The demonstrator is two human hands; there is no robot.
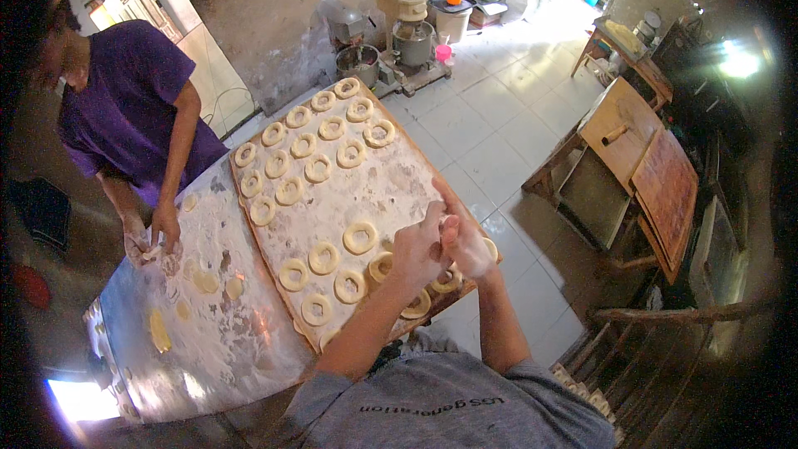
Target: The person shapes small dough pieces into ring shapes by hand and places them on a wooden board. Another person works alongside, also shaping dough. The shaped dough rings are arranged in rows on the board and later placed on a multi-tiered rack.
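My left hand [418, 246] and my right hand [468, 251] meet over the right side of a floured wooden board [384, 185]. Both have curled fingers, and one finger points up and away from me. White flour coats my right hand. Whatever lies between the fingers is hidden. Rings of dough [323, 270] rest on the board in two groups: several at the far end, and several near me, some partly covered by my hands and forearms.
Left of the board, a floury metal tabletop [241, 357] carries flat dough pieces [204, 281]. A person in a purple shirt [137, 75] works there, both hands on dough. Stand mixers [402, 8] stand by the far wall. A wooden table [619, 129] with boards is at right.
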